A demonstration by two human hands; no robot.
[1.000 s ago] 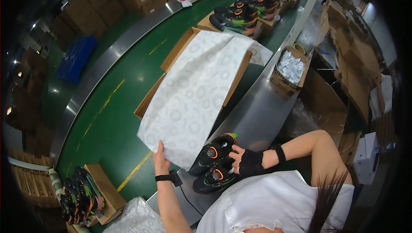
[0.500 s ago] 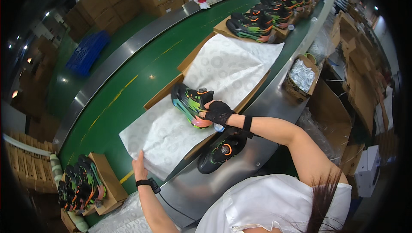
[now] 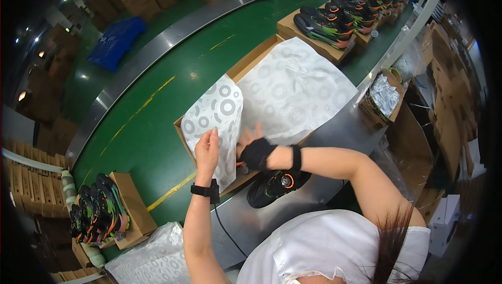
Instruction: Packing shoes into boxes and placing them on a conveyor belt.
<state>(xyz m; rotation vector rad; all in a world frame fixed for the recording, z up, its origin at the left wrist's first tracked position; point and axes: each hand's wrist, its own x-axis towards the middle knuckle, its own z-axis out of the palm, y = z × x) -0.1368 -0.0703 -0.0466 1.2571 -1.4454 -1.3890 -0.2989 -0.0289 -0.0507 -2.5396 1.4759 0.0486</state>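
Patterned white wrapping paper (image 3: 295, 85) lines an open cardboard shoe box (image 3: 256, 56) on the green belt. My left hand (image 3: 207, 153) pinches the paper's near-left flap, lifted and folded over the box's left end. Beside that flap, my right hand (image 3: 256, 152), in a black fingerless glove, has its fingers spread and slightly blurred. Only a bit of orange and dark shoe shows beneath the right hand; the flap and hand hide the rest. A black sneaker with an orange ring (image 3: 277, 187) rests on the metal ledge near my body, partly behind my right wrist.
Boxes of colourful sneakers (image 3: 327, 25) line the belt at far right, and another group of sneakers (image 3: 102, 211) stands near left. A carton of silvery crumpled packets (image 3: 384, 95) sits right of the ledge. Patterned paper sheets (image 3: 151, 258) lie at lower left.
My left hand has carried the paper flap up and rightward, over the sneaker in the box. My right hand has let go of that sneaker and opened.
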